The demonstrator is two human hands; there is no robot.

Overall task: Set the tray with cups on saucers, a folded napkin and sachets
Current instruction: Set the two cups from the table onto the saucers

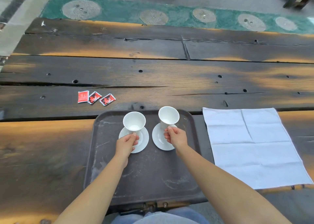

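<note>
My forearms cross the near half of the tray [102,155], with bare tray floor between them and a bare strip along its left side. Ahead, near the far rim, the left cup [134,121] and right cup [168,115] rise tall over the left saucer [144,138] and right saucer [157,138]. My left hand [126,143] grips one and my right hand [175,138] the other. Only a narrow gap runs between the saucers. Beyond the rim the bench [153,74] lies open, save three sachets [96,98] off to the left. The napkin [251,147] lies flat just beside the tray's right rim.
</note>
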